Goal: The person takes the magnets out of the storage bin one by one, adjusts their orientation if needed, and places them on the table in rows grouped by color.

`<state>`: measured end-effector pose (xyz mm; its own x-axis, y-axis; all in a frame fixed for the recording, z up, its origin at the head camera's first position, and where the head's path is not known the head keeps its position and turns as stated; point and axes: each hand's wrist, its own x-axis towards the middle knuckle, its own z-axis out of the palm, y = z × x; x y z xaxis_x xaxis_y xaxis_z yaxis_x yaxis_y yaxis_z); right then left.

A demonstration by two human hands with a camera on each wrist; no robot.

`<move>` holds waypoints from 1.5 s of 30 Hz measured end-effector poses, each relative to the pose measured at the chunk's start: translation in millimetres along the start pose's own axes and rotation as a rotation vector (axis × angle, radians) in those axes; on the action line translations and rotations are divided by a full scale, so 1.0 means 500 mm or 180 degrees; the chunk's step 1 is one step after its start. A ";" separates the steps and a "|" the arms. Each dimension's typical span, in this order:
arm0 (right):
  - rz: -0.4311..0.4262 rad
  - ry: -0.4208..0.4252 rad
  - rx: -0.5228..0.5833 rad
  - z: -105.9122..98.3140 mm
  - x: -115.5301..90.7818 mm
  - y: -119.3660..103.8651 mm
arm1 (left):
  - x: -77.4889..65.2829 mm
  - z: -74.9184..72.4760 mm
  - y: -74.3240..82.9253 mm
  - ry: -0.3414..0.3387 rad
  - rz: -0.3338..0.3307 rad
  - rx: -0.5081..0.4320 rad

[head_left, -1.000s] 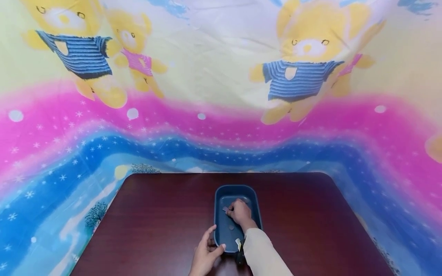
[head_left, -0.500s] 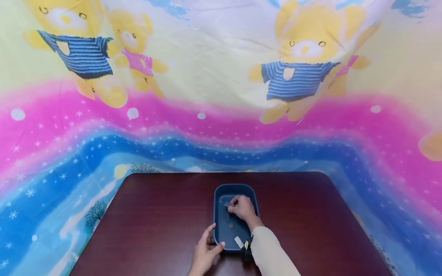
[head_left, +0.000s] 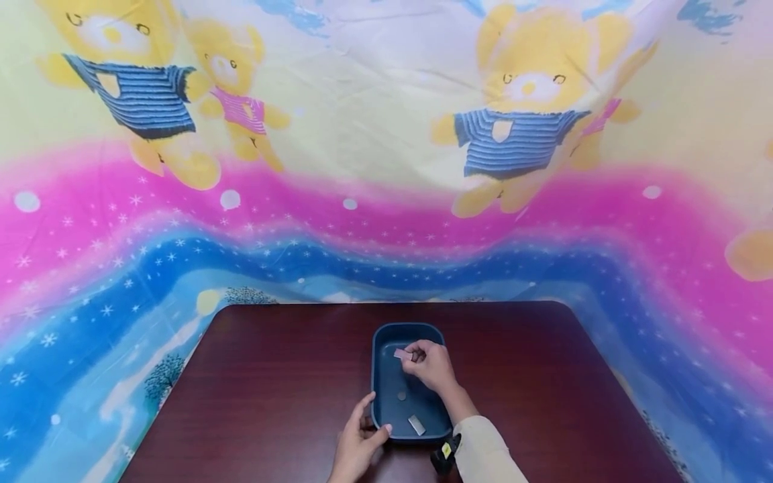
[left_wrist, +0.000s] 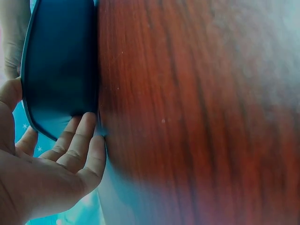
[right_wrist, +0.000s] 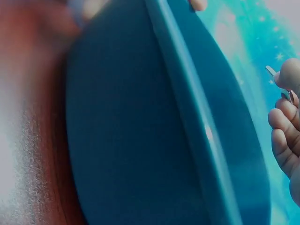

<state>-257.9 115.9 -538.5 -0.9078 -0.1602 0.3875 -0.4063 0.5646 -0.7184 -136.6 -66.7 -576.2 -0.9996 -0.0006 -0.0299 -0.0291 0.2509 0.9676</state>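
A dark blue rectangular tray (head_left: 389, 379) sits on a dark red-brown wood-grain counter (head_left: 290, 376), its long sides running away from the person. Of the two hands, the left hand (head_left: 355, 446) has its fingers spread around the tray's near left corner, the fingers touching the outer wall and the thumb at the near rim. The right hand (head_left: 433, 365) is over the far half of the tray, pinching a small flat pinkish-silver piece (head_left: 401, 353) between thumb and fingers. Inside the tray, a small round grey disc (head_left: 401, 396) lies near the middle, and a silver rectangular piece (head_left: 417, 424) lies slantwise at the near end. By the tray's near right corner are a black device with a yellow mark (head_left: 443, 457) and a cream sleeve (head_left: 490, 449); beyond the tray hangs a bear-printed cloth (head_left: 368, 127)
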 end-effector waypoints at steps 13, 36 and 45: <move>-0.0152 0.0192 0.0378 -0.029 -0.024 -0.015 | -0.001 0.005 0.002 0.0022 0.0021 -0.0122; 0.0198 0.0472 0.0215 -0.110 -0.060 0.064 | -0.002 0.004 -0.005 0.0076 0.0028 -0.0105; 0.0567 0.0644 0.0207 -0.152 -0.064 0.121 | 0.002 0.006 -0.008 0.0052 -0.0084 -0.0064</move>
<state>-245.5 216.7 -550.3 -0.9291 0.1056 0.3545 -0.2538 0.5151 -0.8187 -137.4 -64.9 -580.7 -0.9984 -0.0228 -0.0517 -0.0556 0.2311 0.9713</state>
